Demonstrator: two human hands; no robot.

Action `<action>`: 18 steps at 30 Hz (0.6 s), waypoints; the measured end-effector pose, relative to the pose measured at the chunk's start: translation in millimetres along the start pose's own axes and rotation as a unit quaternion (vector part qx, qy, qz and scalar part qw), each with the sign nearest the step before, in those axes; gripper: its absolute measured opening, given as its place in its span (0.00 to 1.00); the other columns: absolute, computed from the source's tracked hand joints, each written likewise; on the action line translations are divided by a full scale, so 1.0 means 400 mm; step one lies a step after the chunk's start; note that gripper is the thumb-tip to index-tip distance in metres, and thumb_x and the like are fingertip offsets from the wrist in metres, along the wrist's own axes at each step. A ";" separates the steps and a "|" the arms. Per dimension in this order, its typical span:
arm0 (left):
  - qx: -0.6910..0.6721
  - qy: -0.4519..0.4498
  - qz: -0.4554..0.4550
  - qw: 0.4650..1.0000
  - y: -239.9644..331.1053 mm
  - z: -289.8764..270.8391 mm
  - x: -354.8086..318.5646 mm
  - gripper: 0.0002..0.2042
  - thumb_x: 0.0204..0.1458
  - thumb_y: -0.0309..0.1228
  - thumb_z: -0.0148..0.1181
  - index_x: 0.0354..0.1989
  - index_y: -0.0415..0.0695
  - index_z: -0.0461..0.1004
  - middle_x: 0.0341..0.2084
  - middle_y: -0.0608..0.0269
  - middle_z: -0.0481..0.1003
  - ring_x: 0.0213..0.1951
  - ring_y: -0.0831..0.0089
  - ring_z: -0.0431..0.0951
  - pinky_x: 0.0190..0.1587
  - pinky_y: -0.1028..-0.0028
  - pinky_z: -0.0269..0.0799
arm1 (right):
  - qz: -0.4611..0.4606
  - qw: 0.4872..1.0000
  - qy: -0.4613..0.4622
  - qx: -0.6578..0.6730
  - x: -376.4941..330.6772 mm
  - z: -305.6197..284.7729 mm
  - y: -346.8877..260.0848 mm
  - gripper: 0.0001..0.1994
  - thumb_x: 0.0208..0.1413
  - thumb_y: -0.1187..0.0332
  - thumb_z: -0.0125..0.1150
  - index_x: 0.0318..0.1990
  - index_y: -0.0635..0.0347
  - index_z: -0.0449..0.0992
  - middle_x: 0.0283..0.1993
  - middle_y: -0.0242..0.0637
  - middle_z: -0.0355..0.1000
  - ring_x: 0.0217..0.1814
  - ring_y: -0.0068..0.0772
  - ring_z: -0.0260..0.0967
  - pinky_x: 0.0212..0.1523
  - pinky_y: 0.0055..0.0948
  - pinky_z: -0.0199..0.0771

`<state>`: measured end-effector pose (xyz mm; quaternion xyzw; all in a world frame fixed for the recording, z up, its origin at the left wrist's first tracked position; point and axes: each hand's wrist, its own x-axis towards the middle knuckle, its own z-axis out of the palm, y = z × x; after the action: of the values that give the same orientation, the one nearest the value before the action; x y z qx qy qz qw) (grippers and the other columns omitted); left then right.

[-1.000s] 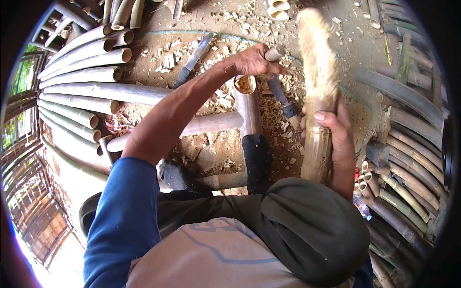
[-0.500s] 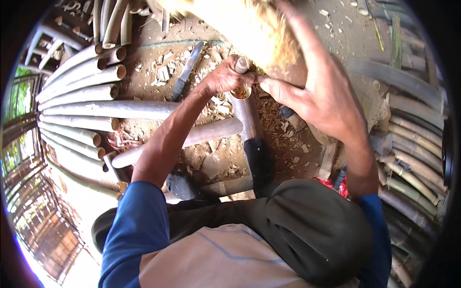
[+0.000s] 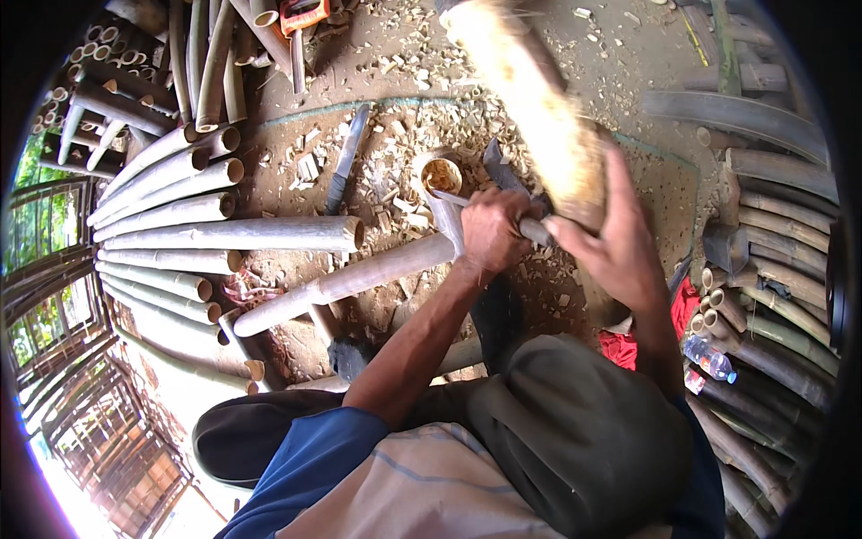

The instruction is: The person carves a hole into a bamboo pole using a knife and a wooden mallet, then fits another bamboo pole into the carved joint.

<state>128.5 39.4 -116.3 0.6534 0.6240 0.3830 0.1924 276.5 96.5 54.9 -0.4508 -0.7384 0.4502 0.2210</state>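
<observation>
My left hand (image 3: 494, 229) is closed in a fist around a narrow-bladed hand tool (image 3: 537, 233). Its round handle end pokes out to the right and its thin blade points left, just below the mouth of a bamboo tube (image 3: 443, 174) with shavings inside. Thumb on one side and index finger on the other, my right hand (image 3: 611, 242) grips a thick pale piece of bamboo or wood (image 3: 530, 99), glaring with light and blurred. The right thumb lies close to the tool's handle end; the other right fingers are hidden.
A knife with a dark-wrapped handle (image 3: 348, 162) lies left of the tube, a dark curved blade (image 3: 499, 167) to its right. Bamboo poles (image 3: 233, 234) are lined up leftward. An orange-handled saw (image 3: 303, 16), red cloth (image 3: 620, 349) and a plastic bottle (image 3: 709, 359) lie around; chips litter the ground.
My left hand has moved right and nearer to me with the tool, off the tube's mouth. My right hand has lowered slightly, and the thick pale piece has shifted right.
</observation>
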 end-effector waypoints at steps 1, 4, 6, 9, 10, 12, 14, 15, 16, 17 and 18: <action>0.005 -0.014 -0.033 0.999 -0.020 -0.007 0.007 0.06 0.43 0.32 0.72 0.29 0.49 0.80 0.27 0.61 0.81 0.29 0.64 0.79 0.35 0.59 0.75 | 0.005 1.000 0.002 0.024 -0.014 -0.016 0.000 0.44 0.54 0.73 0.69 0.75 0.70 0.49 0.67 0.54 0.66 0.68 0.42 0.67 0.69 0.37 0.65; -0.011 0.055 -0.082 0.995 -0.045 -0.027 0.027 0.15 0.52 0.42 0.70 0.22 0.47 0.74 0.21 0.61 0.76 0.25 0.59 0.77 0.30 0.61 0.73 | -0.045 0.998 0.032 0.010 -0.057 -0.053 -0.003 0.41 0.56 0.77 0.66 0.73 0.74 0.47 0.68 0.54 0.63 0.69 0.41 0.65 0.68 0.36 0.64; 0.014 0.068 -0.062 0.996 -0.076 -0.051 0.030 0.15 0.55 0.44 0.68 0.25 0.47 0.77 0.23 0.62 0.79 0.24 0.63 0.79 0.29 0.61 0.75 | -0.068 0.994 0.086 0.030 -0.064 -0.029 -0.016 0.40 0.54 0.75 0.68 0.71 0.75 0.52 0.61 0.54 0.69 0.62 0.42 0.71 0.64 0.38 0.70; -0.155 0.110 -0.157 0.969 -0.062 -0.060 0.064 0.12 0.53 0.40 0.71 0.25 0.49 0.78 0.25 0.62 0.82 0.22 0.72 0.79 0.29 0.65 0.80 | -0.121 0.982 0.131 0.061 -0.048 0.050 0.005 0.42 0.51 0.71 0.72 0.71 0.69 0.54 0.57 0.57 0.73 0.56 0.47 0.77 0.57 0.42 0.77; -0.067 0.100 -0.132 0.984 -0.065 -0.074 0.071 0.12 0.55 0.41 0.71 0.28 0.47 0.80 0.26 0.62 0.83 0.20 0.74 0.80 0.26 0.69 0.80 | -0.102 0.992 0.064 -0.046 -0.042 0.075 0.018 0.42 0.51 0.70 0.72 0.71 0.66 0.54 0.56 0.59 0.73 0.54 0.52 0.78 0.55 0.43 0.79; -0.100 0.151 0.005 0.983 -0.092 -0.094 0.075 0.09 0.55 0.35 0.70 0.37 0.42 0.83 0.26 0.61 0.83 0.25 0.69 0.82 0.32 0.68 0.81 | -0.101 0.982 -0.017 -0.157 -0.008 0.102 -0.002 0.43 0.50 0.68 0.72 0.72 0.62 0.55 0.55 0.62 0.73 0.50 0.60 0.78 0.52 0.46 0.81; -0.140 0.171 0.026 0.975 -0.082 -0.140 0.083 0.10 0.54 0.30 0.67 0.42 0.38 0.83 0.28 0.58 0.85 0.30 0.64 0.85 0.37 0.66 0.82 | -0.106 0.982 -0.050 -0.149 0.036 0.095 -0.043 0.45 0.48 0.70 0.72 0.74 0.60 0.54 0.61 0.63 0.69 0.57 0.60 0.75 0.57 0.47 0.77; -0.265 0.146 -0.051 0.952 -0.099 -0.146 0.073 0.08 0.54 0.28 0.66 0.39 0.37 0.83 0.30 0.57 0.85 0.30 0.69 0.84 0.37 0.67 0.81 | -0.091 0.985 -0.070 -0.131 0.055 0.098 -0.057 0.47 0.47 0.72 0.73 0.75 0.59 0.53 0.68 0.63 0.65 0.65 0.58 0.72 0.64 0.47 0.74; -0.263 0.152 -0.075 0.950 -0.121 -0.152 0.071 0.07 0.54 0.27 0.64 0.37 0.36 0.82 0.28 0.57 0.85 0.28 0.70 0.84 0.36 0.67 0.81 | -0.127 0.986 -0.053 -0.099 0.072 0.100 -0.079 0.46 0.47 0.72 0.73 0.75 0.59 0.54 0.68 0.62 0.66 0.65 0.58 0.72 0.64 0.47 0.74; -0.279 0.148 -0.098 0.944 -0.142 -0.157 0.066 0.06 0.54 0.26 0.63 0.35 0.37 0.82 0.27 0.58 0.84 0.27 0.71 0.82 0.34 0.68 0.80 | -0.160 0.984 -0.036 -0.067 0.086 0.100 -0.101 0.46 0.47 0.72 0.73 0.75 0.59 0.54 0.67 0.62 0.66 0.64 0.59 0.72 0.64 0.47 0.74; -0.292 0.140 -0.121 0.938 -0.156 -0.165 0.056 0.05 0.53 0.25 0.63 0.34 0.37 0.81 0.25 0.59 0.83 0.25 0.72 0.80 0.33 0.69 0.78 | -0.200 0.978 -0.013 -0.060 0.098 0.096 -0.125 0.47 0.47 0.72 0.73 0.75 0.59 0.54 0.67 0.62 0.67 0.64 0.59 0.72 0.64 0.46 0.74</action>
<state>36.2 55.1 -114.1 0.4278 0.5799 0.6097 0.3300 205.6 102.9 76.1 -0.3007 -0.8421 0.3573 0.2698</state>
